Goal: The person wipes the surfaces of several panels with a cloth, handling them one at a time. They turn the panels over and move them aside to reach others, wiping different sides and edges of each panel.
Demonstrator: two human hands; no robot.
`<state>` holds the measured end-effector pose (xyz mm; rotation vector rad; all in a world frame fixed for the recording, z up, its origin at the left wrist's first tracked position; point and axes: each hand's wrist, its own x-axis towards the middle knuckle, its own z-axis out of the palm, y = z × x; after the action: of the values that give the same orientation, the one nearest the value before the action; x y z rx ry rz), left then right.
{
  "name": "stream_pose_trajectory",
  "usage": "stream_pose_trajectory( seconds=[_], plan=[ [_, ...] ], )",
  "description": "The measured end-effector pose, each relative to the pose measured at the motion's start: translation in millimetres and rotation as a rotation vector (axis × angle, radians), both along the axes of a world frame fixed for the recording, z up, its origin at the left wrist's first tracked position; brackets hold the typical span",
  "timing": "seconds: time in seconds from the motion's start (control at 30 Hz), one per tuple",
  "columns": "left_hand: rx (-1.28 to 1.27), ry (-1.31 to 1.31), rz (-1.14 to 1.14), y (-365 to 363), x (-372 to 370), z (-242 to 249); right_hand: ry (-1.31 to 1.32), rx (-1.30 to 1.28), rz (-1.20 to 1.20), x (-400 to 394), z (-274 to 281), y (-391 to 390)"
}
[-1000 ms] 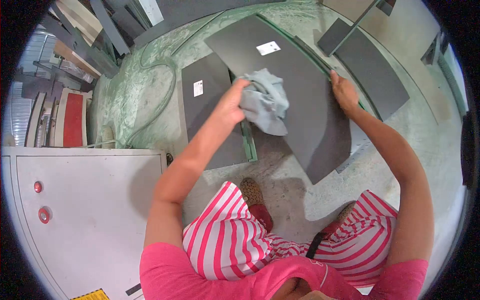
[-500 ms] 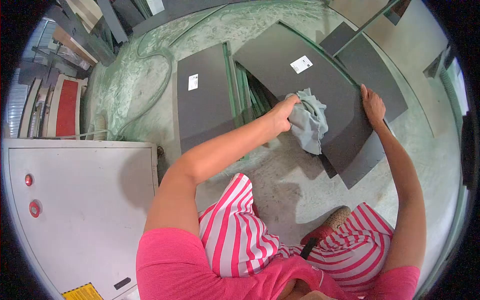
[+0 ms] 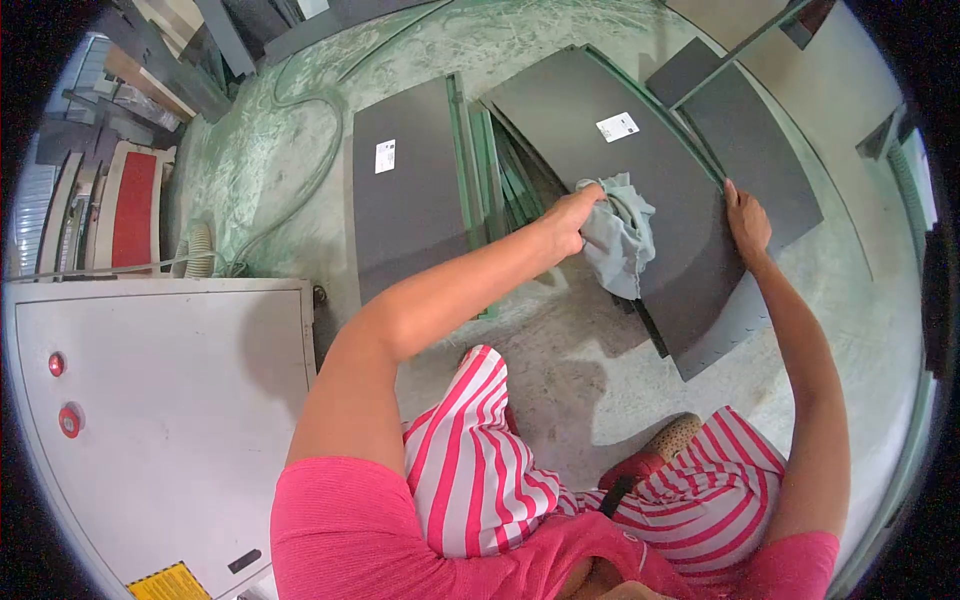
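A dark grey panel with a white label (image 3: pixel 617 127) lies before me, tilted over other panels. My left hand (image 3: pixel 577 218) is closed on a crumpled pale blue-grey cloth (image 3: pixel 618 240), which hangs over the near left edge of that dark panel (image 3: pixel 665 200). At the panel's right edge, my right hand (image 3: pixel 747 220) grips the edge with its fingers. Another labelled dark panel (image 3: pixel 410 190) rests to the left on a stack with green edges (image 3: pixel 480 170).
A white cabinet (image 3: pixel 165 400) with two red knobs stands at the left. Beyond it are a hose (image 3: pixel 325 180) and a red and white board (image 3: pixel 135 210). More dark panels (image 3: pixel 750 150) lie at the right. A shoe (image 3: pixel 672 440) is near my knees.
The labelled panel under the cloth has shifted slightly to the right. Both hands have stayed nearly in place, the left still holding the cloth, the right still at the edge.
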<state>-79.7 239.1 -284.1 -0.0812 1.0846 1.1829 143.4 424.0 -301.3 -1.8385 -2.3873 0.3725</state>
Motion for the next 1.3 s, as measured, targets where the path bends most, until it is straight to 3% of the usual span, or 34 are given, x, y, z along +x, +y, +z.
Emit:
stream_pose_trajectory(
  seconds=[0.47,0.63,1.13,1.23,1.3],
  plan=[
    [-0.021,0.038,0.049,2.1,-1.2,7.6,0.043,0.106,0.213,-6.6,-29.5,15.0],
    [-0.007,-0.026,0.064,3.9,-6.4,-2.5,-0.104,0.126,0.326,-10.9,-10.7,5.4],
    [-0.045,0.047,-0.002,11.8,-10.7,-9.3,-0.213,0.209,0.477,-2.6,-36.4,22.4],
    [-0.032,0.030,-0.041,5.2,-15.9,3.1,-0.239,0.227,0.452,-19.0,-13.4,11.1],
    [0.014,0.021,-0.056,-4.8,-16.7,20.1,-0.126,0.082,0.381,-52.3,42.5,-26.1]
  ],
)
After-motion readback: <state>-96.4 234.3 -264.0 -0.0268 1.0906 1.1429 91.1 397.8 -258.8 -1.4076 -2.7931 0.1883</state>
